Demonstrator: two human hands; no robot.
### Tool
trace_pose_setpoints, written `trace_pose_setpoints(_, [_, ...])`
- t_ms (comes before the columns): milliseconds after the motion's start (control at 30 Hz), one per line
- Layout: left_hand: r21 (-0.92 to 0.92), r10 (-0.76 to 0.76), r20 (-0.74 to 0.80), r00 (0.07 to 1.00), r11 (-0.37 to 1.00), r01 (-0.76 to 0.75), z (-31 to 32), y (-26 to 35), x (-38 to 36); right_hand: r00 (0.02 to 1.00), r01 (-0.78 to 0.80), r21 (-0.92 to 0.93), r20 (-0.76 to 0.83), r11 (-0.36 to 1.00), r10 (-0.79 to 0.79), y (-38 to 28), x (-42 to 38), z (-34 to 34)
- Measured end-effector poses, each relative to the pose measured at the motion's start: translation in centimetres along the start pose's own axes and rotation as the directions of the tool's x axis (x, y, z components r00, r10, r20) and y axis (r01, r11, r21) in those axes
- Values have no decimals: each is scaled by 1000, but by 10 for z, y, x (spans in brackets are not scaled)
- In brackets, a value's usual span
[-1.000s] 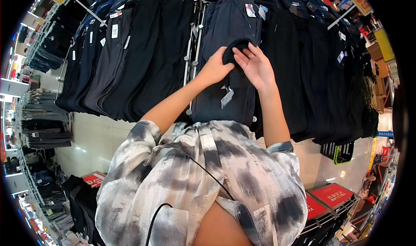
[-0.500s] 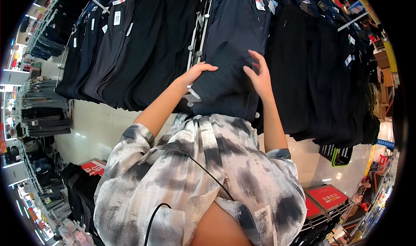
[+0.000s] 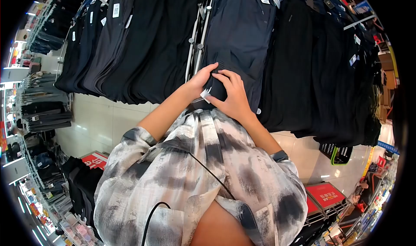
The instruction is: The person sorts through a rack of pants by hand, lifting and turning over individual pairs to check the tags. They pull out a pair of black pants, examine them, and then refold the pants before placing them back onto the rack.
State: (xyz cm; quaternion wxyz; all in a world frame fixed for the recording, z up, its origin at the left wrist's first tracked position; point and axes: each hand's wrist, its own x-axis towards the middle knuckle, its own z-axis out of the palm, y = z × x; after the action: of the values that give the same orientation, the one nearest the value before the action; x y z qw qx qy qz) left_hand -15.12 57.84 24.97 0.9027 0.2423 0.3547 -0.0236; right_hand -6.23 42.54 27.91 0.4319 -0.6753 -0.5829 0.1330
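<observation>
Both hands have been drawn lower and closer together since half a second ago. Dark trousers are hung in dense rows on the rack [image 3: 196,33] — the navy pair [image 3: 240,33] at the centre is gripped near its hem. It is pinched by the left hand [image 3: 200,80], fingers closed on the cloth; the right hand [image 3: 232,96] is curled over the fold. A white tag [image 3: 205,93] shows between them.

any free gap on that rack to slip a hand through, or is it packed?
Packed: dark trousers and black trousers hang edge to edge. Only gap runs along the metal upright, just above the left hand and right hand gripping navy trousers.
</observation>
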Motion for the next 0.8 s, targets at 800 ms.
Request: trace_pose_setpoints(800, [762, 498, -33, 866, 574, -301, 14, -11, -2, 708, -129, 954, 279, -269, 649, 86, -40, -1])
